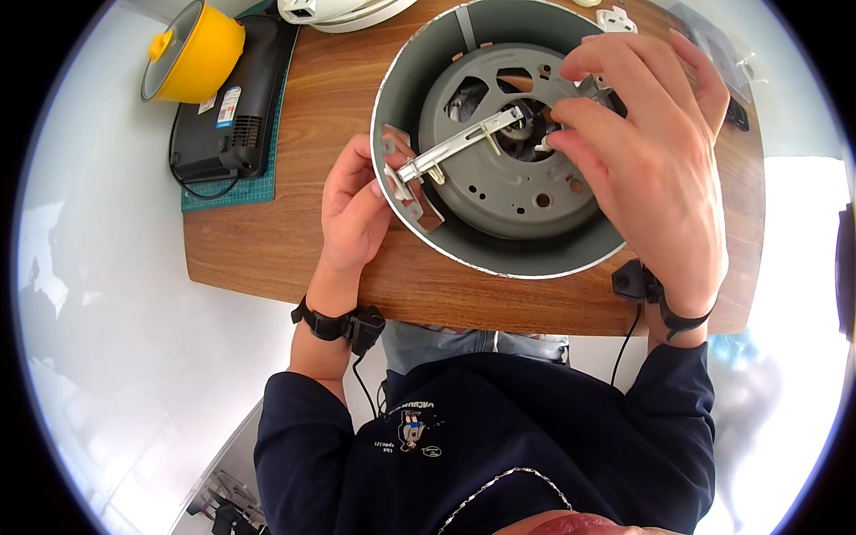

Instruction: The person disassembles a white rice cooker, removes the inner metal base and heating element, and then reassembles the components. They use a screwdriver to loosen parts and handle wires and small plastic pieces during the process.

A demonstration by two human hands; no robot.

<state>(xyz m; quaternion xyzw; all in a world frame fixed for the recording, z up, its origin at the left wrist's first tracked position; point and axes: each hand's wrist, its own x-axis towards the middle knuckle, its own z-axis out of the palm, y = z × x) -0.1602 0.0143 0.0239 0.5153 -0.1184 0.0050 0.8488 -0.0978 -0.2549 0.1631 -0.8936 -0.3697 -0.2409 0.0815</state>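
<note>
A round grey metal housing [499,251] stands on the table, with a perforated plate [489,192] inside it. A silver metal bar [459,143] crosses from a bracket at the left wall toward the plate's dark centre. My left hand [352,214] grips the housing's left rim beside that bracket, its fingers curled and partly hidden behind the wall. Over the housing's right side, my right hand [651,152] has thumb and forefinger closed on a small white part [546,144] near the centre, the other fingers bent near the rim.
On the wooden table [294,259], a yellow pot [201,62] rests on a black appliance [209,143] over a green mat [227,196] at left. White parts [343,13] lie at the back. A clear container [713,45] is at back right. Cabled black devices are strapped to both wrists.
</note>
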